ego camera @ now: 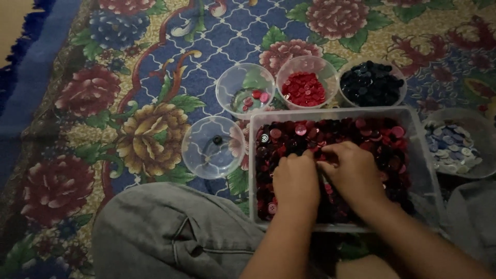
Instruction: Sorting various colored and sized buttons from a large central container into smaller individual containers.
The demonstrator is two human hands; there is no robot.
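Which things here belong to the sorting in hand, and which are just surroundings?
In use: left hand, right hand, clear bin of mixed buttons, five round cups around it, such as the red-button cup.
Surroundings: floral carpet, grey trouser knee.

both hands palm-down, side by side: left hand (295, 181), right hand (354, 170); fingers curled downward.

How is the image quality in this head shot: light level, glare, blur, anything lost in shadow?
Head view: dim, warm-poor light overall; the floral carpet darkens toward the left and lower edges. Soft glare on the rims of the clear cups. Both hands, left hand and right hand, look slightly soft in the clear tub of buttons; dark buttons merge into shadow.
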